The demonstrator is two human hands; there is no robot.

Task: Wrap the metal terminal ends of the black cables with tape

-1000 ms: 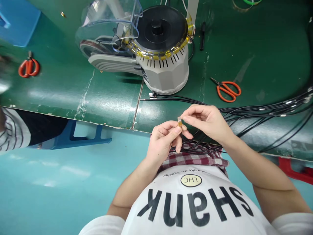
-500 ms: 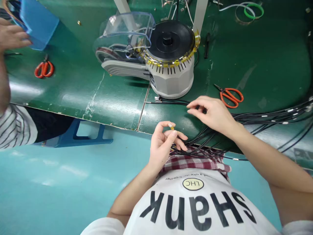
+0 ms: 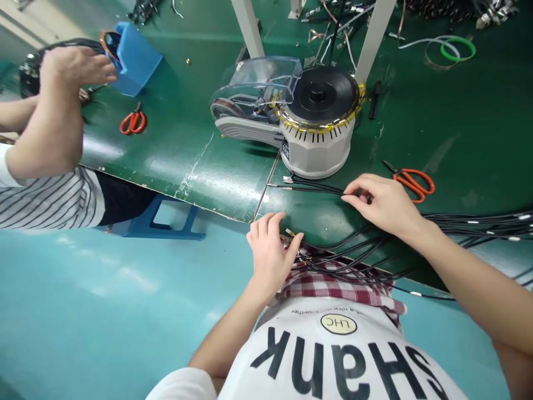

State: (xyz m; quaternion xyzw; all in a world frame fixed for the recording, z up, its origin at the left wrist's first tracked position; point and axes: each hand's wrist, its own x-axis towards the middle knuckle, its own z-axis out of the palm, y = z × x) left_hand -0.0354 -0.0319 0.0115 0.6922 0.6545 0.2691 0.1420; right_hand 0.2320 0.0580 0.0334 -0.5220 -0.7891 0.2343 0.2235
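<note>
Right grip [image 3: 385,208] is being pinched together on black cables [image 3: 316,189] just beside the tape dispenser [image 3: 316,141], while the left grip [image 3: 270,253] is being rested, fingers curled, over cable ends [image 3: 291,239] at the table [image 3: 200,189] edge below that dispenser, its closure being hidden; orange scissors [image 3: 412,184] are lying just right of the dispenser.

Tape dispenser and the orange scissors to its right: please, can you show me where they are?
Tape dispenser [image 3: 316,158], head view, on its grey body.
Orange scissors [image 3: 400,179], head view, on the orange handles near the pivot.
</note>
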